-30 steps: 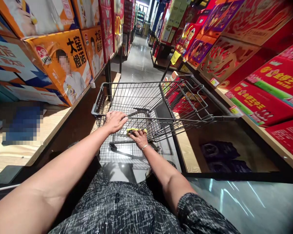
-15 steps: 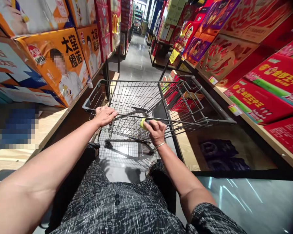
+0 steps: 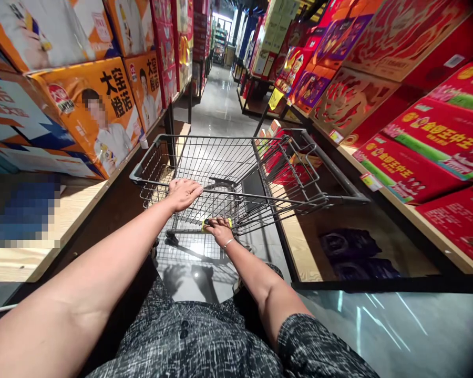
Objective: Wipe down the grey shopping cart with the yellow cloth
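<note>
A grey wire shopping cart stands in the aisle right in front of me, its basket holding nothing I can see. My left hand rests on the cart's near top rim, fingers curled over the wire. My right hand is lower, at the bottom of the cart's rear panel, closed on a small yellow cloth pressed against the wires. A thin bracelet circles my right wrist.
Orange boxes fill the left shelf above a wooden ledge. Red gift boxes line the right shelf, with dark packs on the low shelf below. The glossy grey aisle floor runs ahead.
My right hand with the yellow cloth went up to the cart's top rail half a second ago and has come back down to the bottom of the rear panel. My left hand kept its grip.
</note>
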The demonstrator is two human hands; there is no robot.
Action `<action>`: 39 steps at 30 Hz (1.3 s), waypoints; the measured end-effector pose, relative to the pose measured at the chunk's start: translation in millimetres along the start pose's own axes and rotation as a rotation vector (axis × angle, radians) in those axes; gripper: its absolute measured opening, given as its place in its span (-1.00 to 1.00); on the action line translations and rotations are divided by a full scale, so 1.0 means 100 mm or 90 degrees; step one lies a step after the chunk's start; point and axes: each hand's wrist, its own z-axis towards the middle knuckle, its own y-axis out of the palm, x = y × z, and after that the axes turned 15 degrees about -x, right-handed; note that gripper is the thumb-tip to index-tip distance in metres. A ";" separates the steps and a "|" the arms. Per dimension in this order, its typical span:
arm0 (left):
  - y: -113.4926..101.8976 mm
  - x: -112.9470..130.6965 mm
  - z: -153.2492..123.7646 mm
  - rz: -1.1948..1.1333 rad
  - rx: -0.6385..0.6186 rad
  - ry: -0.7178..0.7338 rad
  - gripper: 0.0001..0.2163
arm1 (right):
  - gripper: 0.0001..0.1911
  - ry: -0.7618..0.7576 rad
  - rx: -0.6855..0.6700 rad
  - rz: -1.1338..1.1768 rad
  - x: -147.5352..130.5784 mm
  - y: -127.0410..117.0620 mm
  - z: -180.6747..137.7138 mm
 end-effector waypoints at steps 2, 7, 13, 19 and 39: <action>-0.01 -0.03 0.00 -0.001 0.009 -0.005 -0.54 | -0.62 0.004 0.025 -0.004 0.05 -0.23 -0.02; -0.02 -0.13 0.01 -0.002 0.017 -0.006 -0.52 | -0.55 0.110 0.260 -0.025 0.39 -0.84 -0.19; -0.08 -0.28 0.05 0.007 0.018 -0.022 -0.51 | -0.51 0.306 0.342 -0.083 1.08 -1.19 -0.92; -0.13 -0.13 0.06 0.001 0.022 -0.059 -0.50 | -0.39 0.492 0.401 -0.063 1.31 -1.35 -1.23; -0.01 0.12 0.14 -0.056 0.010 0.059 -0.55 | -0.60 0.022 -0.025 0.005 -0.03 0.59 0.13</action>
